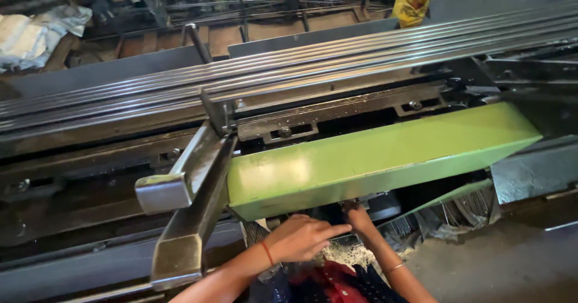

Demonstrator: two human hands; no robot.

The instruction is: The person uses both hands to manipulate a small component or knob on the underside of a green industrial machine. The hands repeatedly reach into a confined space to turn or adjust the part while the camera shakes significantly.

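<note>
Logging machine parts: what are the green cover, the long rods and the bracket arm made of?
Green cover: likely sheet metal, glossy green paint, crisp folded edge. Rods: bare steel by the look, bright streaked shine. Bracket arm: heavy steel, dull grey, worn, unpainted.

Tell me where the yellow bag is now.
In the head view the yellow bag sits at the top right, behind the long steel rods, far from both hands.

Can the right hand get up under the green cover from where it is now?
Probably yes. The right hand is already at the dark gap beneath the green cover, fingers partly hidden under its lower edge. Nothing visible blocks it; the left hand sits beside it, slightly lower, not across its path.
</note>
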